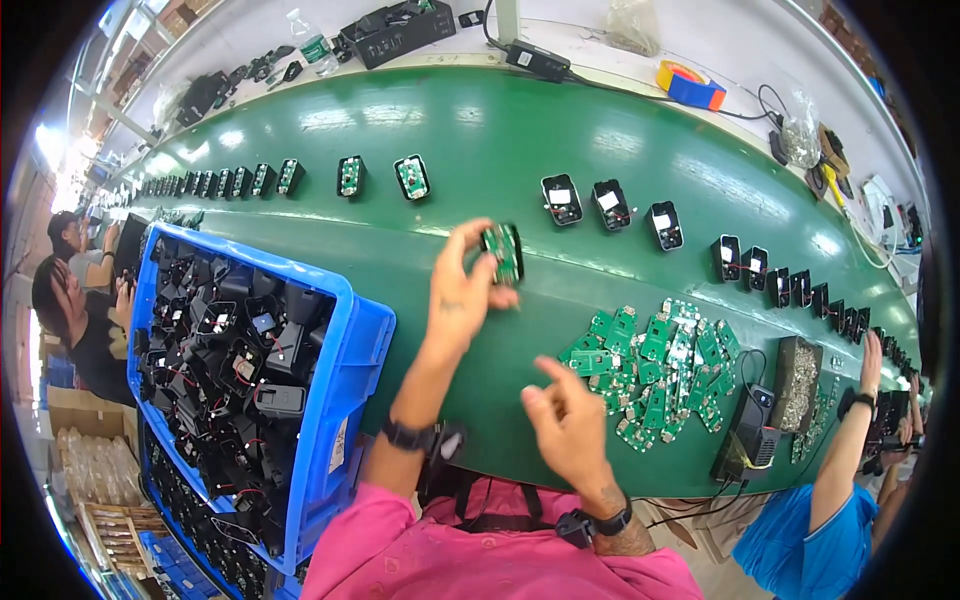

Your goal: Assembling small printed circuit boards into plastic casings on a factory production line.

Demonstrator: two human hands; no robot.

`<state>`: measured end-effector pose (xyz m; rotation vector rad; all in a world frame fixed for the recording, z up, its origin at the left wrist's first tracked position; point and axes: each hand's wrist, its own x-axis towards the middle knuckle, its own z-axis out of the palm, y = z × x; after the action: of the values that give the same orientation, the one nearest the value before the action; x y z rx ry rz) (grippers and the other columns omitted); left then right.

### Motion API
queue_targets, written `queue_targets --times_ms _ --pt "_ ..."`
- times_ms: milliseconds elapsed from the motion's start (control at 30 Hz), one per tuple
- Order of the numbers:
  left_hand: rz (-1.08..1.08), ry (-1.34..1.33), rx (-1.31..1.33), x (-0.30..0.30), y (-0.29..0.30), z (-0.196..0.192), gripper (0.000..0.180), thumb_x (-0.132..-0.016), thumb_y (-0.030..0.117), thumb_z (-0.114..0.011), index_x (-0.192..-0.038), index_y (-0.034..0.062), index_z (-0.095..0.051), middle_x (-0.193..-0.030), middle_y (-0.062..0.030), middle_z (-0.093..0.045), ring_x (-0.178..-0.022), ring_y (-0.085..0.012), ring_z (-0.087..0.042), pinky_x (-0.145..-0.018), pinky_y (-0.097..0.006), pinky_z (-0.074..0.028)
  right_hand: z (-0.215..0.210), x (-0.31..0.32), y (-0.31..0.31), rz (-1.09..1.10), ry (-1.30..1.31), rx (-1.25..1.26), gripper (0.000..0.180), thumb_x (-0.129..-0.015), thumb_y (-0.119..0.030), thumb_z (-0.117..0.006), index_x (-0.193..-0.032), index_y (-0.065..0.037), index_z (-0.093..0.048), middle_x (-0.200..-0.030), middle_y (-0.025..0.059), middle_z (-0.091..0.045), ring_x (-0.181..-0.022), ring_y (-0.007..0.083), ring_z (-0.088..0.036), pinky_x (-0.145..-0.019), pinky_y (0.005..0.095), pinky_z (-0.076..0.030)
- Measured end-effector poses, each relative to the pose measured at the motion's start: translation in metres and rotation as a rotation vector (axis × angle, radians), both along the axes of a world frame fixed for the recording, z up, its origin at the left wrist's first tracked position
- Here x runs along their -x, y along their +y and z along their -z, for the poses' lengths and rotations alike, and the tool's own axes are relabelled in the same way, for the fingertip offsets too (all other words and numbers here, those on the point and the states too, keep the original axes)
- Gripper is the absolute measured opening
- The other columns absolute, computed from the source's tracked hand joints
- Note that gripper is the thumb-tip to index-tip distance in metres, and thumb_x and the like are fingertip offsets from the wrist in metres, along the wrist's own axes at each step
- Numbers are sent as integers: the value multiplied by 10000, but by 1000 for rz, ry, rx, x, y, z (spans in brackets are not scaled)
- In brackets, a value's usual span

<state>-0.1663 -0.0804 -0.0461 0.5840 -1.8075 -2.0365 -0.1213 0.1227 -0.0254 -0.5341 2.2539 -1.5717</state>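
Observation:
My left hand (460, 290) is closed around a small black housing (504, 254) with a green circuit board seated in it, held above the green bench (480, 370). Lower and to the right, my right hand (570, 425) hovers at the left edge of a loose pile of green circuit boards (655, 370). Its index finger and thumb are apart, and nothing shows between them; the other fingers curl partly out of sight. Beyond my hands, several black housings with white labels (610, 205) lie to the right, and housings with boards fitted (411, 177) lie to the left.
A blue crate (345, 420) full of black housings with red wires stands at my left. A black power device (748, 435) and a box of small metal parts (797, 385) are right of the pile. A co-worker's arm (850, 440) reaches in at far right. Tape (690, 88) lies at the back.

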Motion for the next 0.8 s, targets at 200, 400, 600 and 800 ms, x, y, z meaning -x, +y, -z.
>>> queue_targets --times_ms 200,400,600,800 --pt "-131 -14 289 77 -62 30 420 -950 1 -483 -1366 1 -424 -1392 -260 -509 -605 -234 -702 -493 -261 -556 21 -37 7 -211 2 30 267 -903 -126 -689 -1125 18 -655 -670 81 -617 -542 140 -580 -523 289 -472" --pt "-330 -9 1091 73 -36 13 688 -865 114 -626 -1459 -69 -330 -1409 -315 -473 -1167 -401 -607 -1003 -414 -492 26 -20 34 -88 361 54 238 -869 -94 -702 -1083 8 -679 -697 91 -634 -549 223 -589 -540 336 -492" --pt "59 -108 976 90 2 19 1015 -699 155 -821 -1468 -117 -216 -1479 -321 -359 -1340 -432 -428 -1113 -418 -382 -7 21 36 81 528 -437 403 -777 -80 -758 -1167 -40 -666 -954 125 -538 -884 310 -544 -775 403 -474" --pt "63 -108 851 113 1 31 849 -673 295 -840 -1350 -33 -445 -1127 -249 -655 -1071 -398 -636 -935 -422 -492 6 31 36 -19 590 -514 413 -759 -54 -751 -1165 -30 -673 -1010 135 -515 -926 311 -517 -787 411 -462"
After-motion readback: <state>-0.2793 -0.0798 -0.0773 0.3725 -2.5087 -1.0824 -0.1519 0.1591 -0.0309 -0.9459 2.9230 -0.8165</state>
